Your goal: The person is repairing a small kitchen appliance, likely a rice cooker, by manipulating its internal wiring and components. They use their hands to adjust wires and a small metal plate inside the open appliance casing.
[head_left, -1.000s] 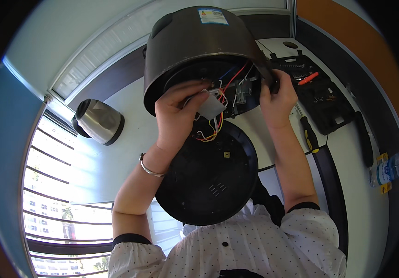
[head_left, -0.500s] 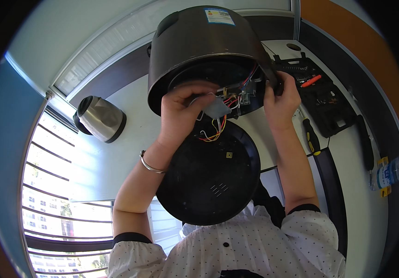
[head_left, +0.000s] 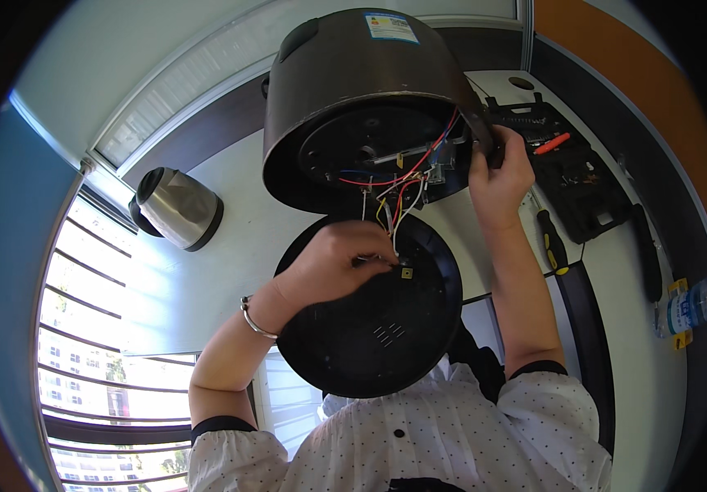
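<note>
The right hand [head_left: 501, 176] is gripping the dark housing [head_left: 362, 70] by its rim; I'm seeing the left hand [head_left: 341, 256] nearly closed over the black cover [head_left: 345, 344], its hold hidden from me.

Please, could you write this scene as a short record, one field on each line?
Left hand: over the black round cover, near the wires; its grip is unclear
Right hand: grips the rim of the dark grey appliance housing
Housing position: tipped, open underside toward the person
Wire colours: red, yellow, white, blue
Left side: steel kettle
Right side: open black tool case, plastic bottle
</note>
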`<state>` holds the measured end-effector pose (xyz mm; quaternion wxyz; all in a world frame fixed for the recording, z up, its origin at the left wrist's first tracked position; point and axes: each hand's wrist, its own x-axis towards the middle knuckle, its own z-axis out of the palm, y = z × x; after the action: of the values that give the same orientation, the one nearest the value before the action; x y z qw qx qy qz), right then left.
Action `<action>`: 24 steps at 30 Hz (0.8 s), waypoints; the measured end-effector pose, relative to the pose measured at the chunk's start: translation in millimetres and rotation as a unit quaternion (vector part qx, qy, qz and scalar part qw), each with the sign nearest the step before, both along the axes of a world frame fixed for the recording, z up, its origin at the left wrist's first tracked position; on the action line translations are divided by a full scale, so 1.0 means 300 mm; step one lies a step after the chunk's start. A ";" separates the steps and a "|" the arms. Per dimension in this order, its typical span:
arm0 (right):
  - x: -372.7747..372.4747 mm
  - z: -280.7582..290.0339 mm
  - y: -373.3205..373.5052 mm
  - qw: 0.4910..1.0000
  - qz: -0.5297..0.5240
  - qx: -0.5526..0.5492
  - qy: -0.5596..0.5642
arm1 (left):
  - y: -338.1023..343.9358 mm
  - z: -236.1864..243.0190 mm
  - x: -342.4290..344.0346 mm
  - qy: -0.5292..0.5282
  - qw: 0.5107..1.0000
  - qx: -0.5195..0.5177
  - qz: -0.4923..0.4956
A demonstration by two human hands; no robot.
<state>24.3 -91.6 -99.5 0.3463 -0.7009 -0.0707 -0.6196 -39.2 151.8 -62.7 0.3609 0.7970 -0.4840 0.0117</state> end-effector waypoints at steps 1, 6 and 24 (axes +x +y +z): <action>0.000 -0.002 -0.001 1.000 0.001 0.003 0.001 | -0.010 -0.009 -0.010 -0.028 1.000 0.015 -0.001; 0.011 -0.010 -0.003 1.000 -0.006 -0.008 -0.009 | -0.034 -0.016 -0.047 -0.145 0.986 0.081 0.003; -0.022 0.016 0.010 1.000 0.010 -0.002 -0.014 | -0.193 0.059 0.064 -0.188 0.954 -0.118 0.202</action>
<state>17.7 -88.7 -94.6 0.3504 -0.6919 -0.0841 -0.6256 -20.0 94.0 -45.0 0.3453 0.8134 -0.3669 0.2908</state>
